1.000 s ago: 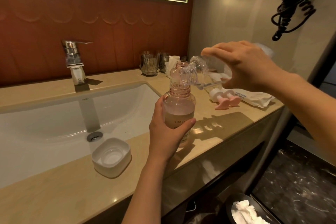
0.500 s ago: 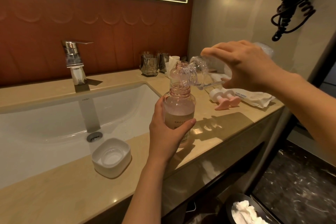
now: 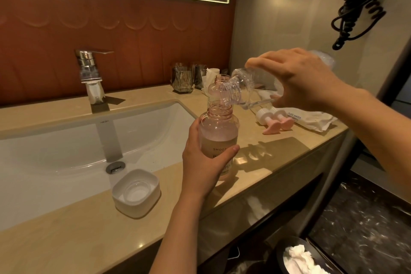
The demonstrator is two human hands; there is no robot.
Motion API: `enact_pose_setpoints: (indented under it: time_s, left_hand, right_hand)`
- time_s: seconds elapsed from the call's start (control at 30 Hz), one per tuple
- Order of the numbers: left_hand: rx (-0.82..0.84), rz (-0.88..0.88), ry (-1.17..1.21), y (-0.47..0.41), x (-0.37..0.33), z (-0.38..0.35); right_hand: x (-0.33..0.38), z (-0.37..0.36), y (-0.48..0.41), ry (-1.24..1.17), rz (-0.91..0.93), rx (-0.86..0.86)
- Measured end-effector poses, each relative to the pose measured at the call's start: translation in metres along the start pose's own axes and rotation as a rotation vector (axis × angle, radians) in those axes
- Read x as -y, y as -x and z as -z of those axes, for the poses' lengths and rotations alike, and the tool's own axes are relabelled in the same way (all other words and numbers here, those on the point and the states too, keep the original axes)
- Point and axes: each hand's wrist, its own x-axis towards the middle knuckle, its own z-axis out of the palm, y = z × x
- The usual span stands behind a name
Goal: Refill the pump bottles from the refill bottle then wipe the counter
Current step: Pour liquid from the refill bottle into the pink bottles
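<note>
Refill bottle (image 3: 242, 87) stays tipped in the curled right grip (image 3: 304, 79), same as before, over the pump bottle (image 3: 219, 133) the left grip (image 3: 200, 167) holds.

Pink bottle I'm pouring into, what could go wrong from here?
1. The clear bottle is tipped with its mouth just above the pink bottle's narrow neck. A small drift of the right hand could send liquid over the left hand and onto the counter.
2. A second pink bottle, open, stands right behind the pour. The clear bottle might knock it over.
</note>
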Motion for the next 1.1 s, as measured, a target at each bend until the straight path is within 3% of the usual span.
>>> enact_pose_setpoints:
  time_s: [1.1]
  left_hand:
    - [-0.012,-0.001,-0.019,-0.0016,0.0029,-0.001]
  right_hand:
    - [-0.0017,0.0013,-0.0029,0.016,0.029,-0.002]
